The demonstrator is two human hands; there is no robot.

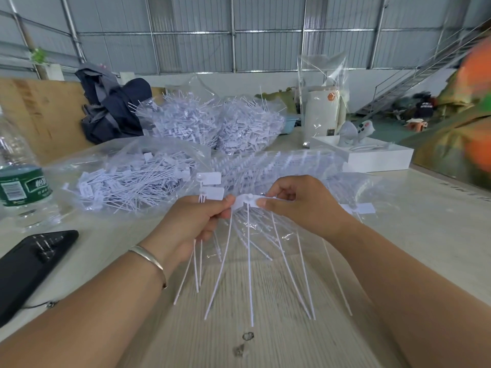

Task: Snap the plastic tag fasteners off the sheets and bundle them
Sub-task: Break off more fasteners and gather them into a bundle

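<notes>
At the middle of the frame, the left hand and right hand are pinching one white plastic tag fastener between their fingers, above the pale wooden bench.

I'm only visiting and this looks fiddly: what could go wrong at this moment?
The left hand grips a few loose fasteners while also pinching the tag that the right hand holds; one could slip and drop. Their long thin tails splay out and might tangle. The water bottle by the left arm could be knocked.
</notes>
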